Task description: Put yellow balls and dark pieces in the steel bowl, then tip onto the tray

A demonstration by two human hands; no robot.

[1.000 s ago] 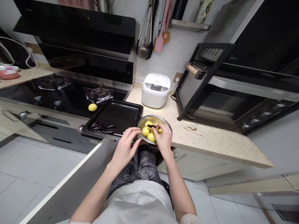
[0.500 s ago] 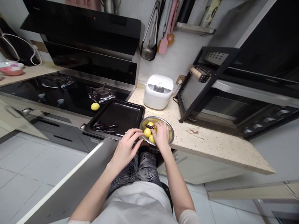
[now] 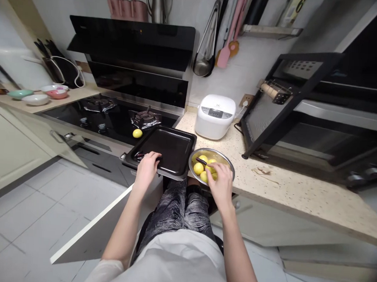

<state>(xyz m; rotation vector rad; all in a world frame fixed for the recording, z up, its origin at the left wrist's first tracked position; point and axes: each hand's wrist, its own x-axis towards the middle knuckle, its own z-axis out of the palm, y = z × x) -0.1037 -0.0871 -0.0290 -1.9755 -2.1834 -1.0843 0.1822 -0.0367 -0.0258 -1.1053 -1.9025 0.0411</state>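
While the left hand [image 3: 147, 169] lies on the near left corner of the black baking tray [image 3: 172, 148], its fingers are bent downward, close together, over some dark strips [image 3: 138, 155] that lie there; whether they pinch one cannot be told. The right hand [image 3: 221, 184] reaches into the near side of the steel bowl [image 3: 214, 150], fingers curved and close together over the yellow balls [image 3: 198, 168] heaped inside, though a firm grip is hidden by the back of the hand. One more dark strip [image 3: 201, 161] rests on top of the heap. Tray and bowl sit side by side, almost touching, at the front edge of the counter [image 3: 278, 187], with the tray partly over the stove [image 3: 113, 119]. The tray's near edge seems to jut past the counter front, so weight from the left hand on that corner could tip it and spill the strips toward the floor. The bowl also sits close to the edge, and a push or pull from the right hand could slide it off or send a ball over the rim. A single yellow ball [image 3: 137, 133] lies loose on the smooth stove top just beyond the tray, and a knock to the tray could set it rolling.
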